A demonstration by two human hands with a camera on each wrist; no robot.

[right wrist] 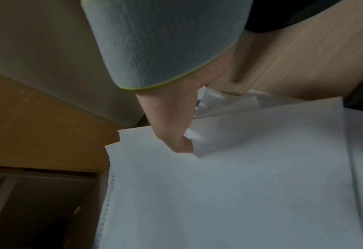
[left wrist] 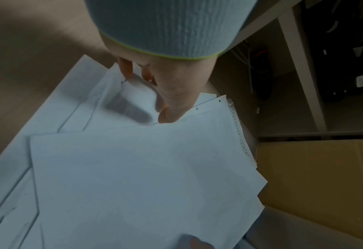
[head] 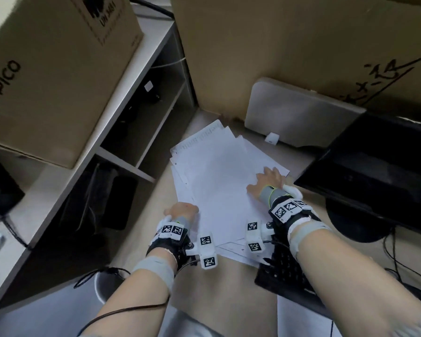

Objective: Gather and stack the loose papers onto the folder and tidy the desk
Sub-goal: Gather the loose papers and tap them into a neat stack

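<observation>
Both hands' fingers [left wrist: 165,114] pinch the paper pile's [head: 219,181] edges, hiding any folder beneath.

The cardboard box [head: 46,69] on the shelf reads "PICO" and, partly, "UN 3481".

An office desk nook: a wood-grain worktop [head: 236,283] carries a black keyboard [head: 287,271] and a dark monitor [head: 374,171] beside the right hand [head: 269,181], while grey shelves [head: 141,110] and a cardboard box [head: 49,69] stand beyond the left hand [head: 181,210].
</observation>
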